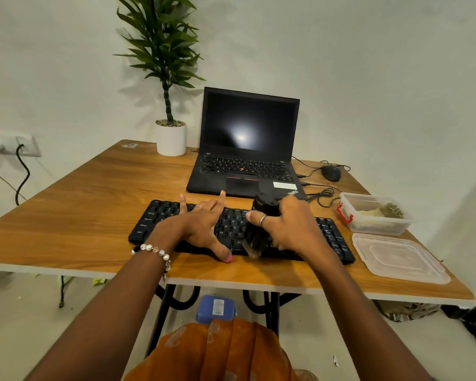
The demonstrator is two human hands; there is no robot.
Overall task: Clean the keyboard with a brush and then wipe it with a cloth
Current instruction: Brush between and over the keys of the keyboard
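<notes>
From the head view we are seeing one keyboard (327,232) lying near the front edge of the bench (94,204). Our left hand (204,226) is resting on its keys with fingers spread and straight. Our right hand (291,224) is gripping one black brush (259,226), bristles touching the keys by the front row. Behind are sitting one laptop (248,144), one mouse (331,173), one plant (171,127); at right, one tub (374,215) and one lid (396,257).

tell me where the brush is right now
In the head view the brush is gripped by the right hand, bristles down on the middle of the keyboard, just right of the left hand.
</notes>
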